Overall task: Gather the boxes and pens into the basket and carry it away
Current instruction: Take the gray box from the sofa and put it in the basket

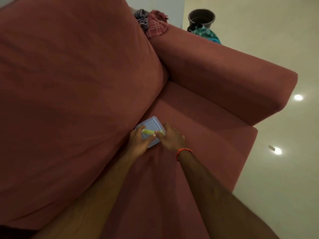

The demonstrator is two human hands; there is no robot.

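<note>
Pale-blue plastic box (150, 128) sits on the sofa seat (198, 135), tucked against the back cushion (77, 92), with a yellow pen (148, 131) lying across its lid. Your left hand (140, 141) clasps the box's near-left edge and your right hand (170, 138) its right side — each grip closed on the box, thumb tips meeting by the pen. Lift it tilted and the pen could roll off — probably into the cushion gap. No basket is in view.

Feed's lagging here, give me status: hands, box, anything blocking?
Both hands on the pale blue box on the sofa seat: left hand, right hand. Yellow item pinned on its lid. No basket visible. Nothing blocking.
</note>
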